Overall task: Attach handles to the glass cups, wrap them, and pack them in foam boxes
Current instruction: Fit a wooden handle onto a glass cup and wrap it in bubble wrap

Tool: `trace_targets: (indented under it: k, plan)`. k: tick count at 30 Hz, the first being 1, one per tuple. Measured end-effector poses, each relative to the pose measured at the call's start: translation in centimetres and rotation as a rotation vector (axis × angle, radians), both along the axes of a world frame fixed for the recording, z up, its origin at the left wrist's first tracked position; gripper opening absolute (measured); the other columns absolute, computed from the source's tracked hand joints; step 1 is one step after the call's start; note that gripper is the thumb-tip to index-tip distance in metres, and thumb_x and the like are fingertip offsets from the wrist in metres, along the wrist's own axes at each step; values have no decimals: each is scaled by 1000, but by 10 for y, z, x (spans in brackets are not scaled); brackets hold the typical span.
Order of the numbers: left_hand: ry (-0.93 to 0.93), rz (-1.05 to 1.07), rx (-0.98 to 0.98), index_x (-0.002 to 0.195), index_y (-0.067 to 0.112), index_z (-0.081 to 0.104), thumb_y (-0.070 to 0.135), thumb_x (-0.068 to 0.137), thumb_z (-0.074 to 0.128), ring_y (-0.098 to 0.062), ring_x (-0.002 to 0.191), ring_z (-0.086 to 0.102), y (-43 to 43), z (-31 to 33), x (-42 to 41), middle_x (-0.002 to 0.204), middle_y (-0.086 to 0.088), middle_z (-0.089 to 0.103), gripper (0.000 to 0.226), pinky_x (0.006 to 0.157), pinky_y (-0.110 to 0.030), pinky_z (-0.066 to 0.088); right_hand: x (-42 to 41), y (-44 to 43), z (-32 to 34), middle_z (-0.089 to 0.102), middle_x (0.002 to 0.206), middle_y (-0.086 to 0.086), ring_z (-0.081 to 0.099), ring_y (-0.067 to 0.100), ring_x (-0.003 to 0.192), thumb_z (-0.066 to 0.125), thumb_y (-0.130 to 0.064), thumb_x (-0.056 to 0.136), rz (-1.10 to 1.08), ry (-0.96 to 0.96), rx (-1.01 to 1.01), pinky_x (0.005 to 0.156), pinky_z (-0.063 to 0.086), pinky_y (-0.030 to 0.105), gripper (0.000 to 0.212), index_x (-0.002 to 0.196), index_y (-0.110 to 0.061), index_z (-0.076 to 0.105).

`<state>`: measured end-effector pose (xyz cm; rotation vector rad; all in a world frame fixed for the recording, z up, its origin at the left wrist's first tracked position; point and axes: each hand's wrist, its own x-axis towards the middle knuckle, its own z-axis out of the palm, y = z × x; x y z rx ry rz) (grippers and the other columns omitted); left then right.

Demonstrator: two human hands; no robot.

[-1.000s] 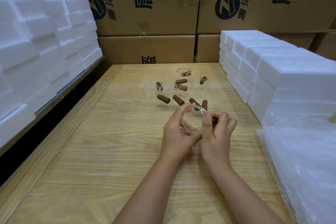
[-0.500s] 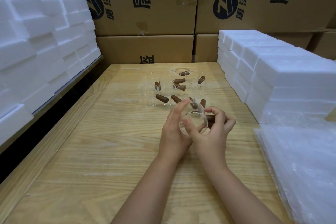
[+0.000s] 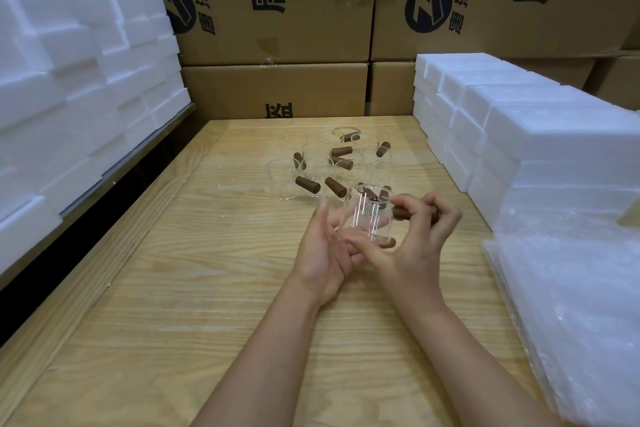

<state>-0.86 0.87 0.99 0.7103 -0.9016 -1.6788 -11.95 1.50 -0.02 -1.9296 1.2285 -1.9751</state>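
Note:
A clear glass cup (image 3: 369,215) is held above the wooden table (image 3: 173,305), tilted, its brown wooden handle (image 3: 401,213) pointing right. My right hand (image 3: 415,253) pinches that handle with curled fingers, and its thumb reaches to the cup's base. My left hand (image 3: 322,253) lies beside and under the cup with straight fingers and the thumb up, touching the glass. Behind them stands a cluster of several glass cups with brown handles (image 3: 322,166).
White foam boxes are stacked along the right (image 3: 554,135) and on a shelf at the left (image 3: 69,80). A pile of translucent wrapping sheets (image 3: 571,305) lies at the near right. Printed cardboard cartons (image 3: 277,10) wall off the back.
The cup has turned from rim-towards-me to more upright. My left hand loosened from curling round it to straight fingers. My right hand shifted slightly right along the handle.

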Motion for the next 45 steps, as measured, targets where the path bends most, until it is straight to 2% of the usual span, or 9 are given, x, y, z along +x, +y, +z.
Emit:
trace_targets:
  k: [3,8,17,22,26,29,36,42,45]
  plan:
    - [-6,46,-29,129,13,54,65,56,78,-28,80,71,-1,-1,0,100,-14,73,94,73,-34,59,3,3,2,22,122,-4,40,-5,110,87,-36,59,64,-8,-15,91,37,6,75,118,-12,47]
    - [56,116,15,126,16,55,50,81,53,-28,116,62,-4,-6,3,104,-12,73,56,100,-39,48,17,13,2,31,123,3,44,21,113,71,-62,67,89,-325,87,99,39,29,77,122,-31,27]
    - [53,88,17,129,20,53,54,81,52,-17,92,69,-6,-6,-1,104,-7,73,58,74,-27,56,29,7,-9,53,91,-9,56,-9,77,80,-37,65,324,-481,397,70,44,10,51,97,-33,40]
    - [57,70,33,130,22,53,55,80,54,-18,95,69,-4,-5,-1,113,-10,70,60,77,-27,55,29,10,-4,53,91,-5,55,-7,74,77,-40,62,349,-531,397,71,45,11,52,98,-31,41]
    - [101,19,12,136,17,48,62,50,84,-24,111,63,-2,-4,1,125,-15,64,103,98,-38,48,25,8,1,59,91,0,60,2,80,76,-32,65,455,-727,426,74,49,16,49,102,-22,46]
    - [113,7,-26,129,19,56,62,43,87,-21,106,61,-3,-5,3,126,-13,64,102,106,-41,38,24,6,4,69,85,-3,64,7,79,71,-40,66,583,-881,502,74,51,20,49,102,-14,52]
    - [106,113,-91,124,23,56,51,38,94,-4,70,62,-1,-3,1,107,-6,71,99,64,-15,51,23,4,8,68,83,7,64,13,73,70,-44,68,739,-1021,644,69,54,21,47,98,-9,67]
    - [54,154,-94,127,22,53,57,34,92,-11,84,64,0,-1,-1,106,-3,72,106,74,-20,53,26,6,8,73,81,0,65,11,74,77,-67,51,588,-919,583,72,54,21,68,91,-14,68]
    - [-6,158,-100,126,22,54,65,37,88,-14,91,63,0,0,-3,108,-3,72,105,79,-23,52,30,11,7,72,79,-4,68,12,77,68,-63,65,502,-854,546,80,52,30,59,95,-12,59]
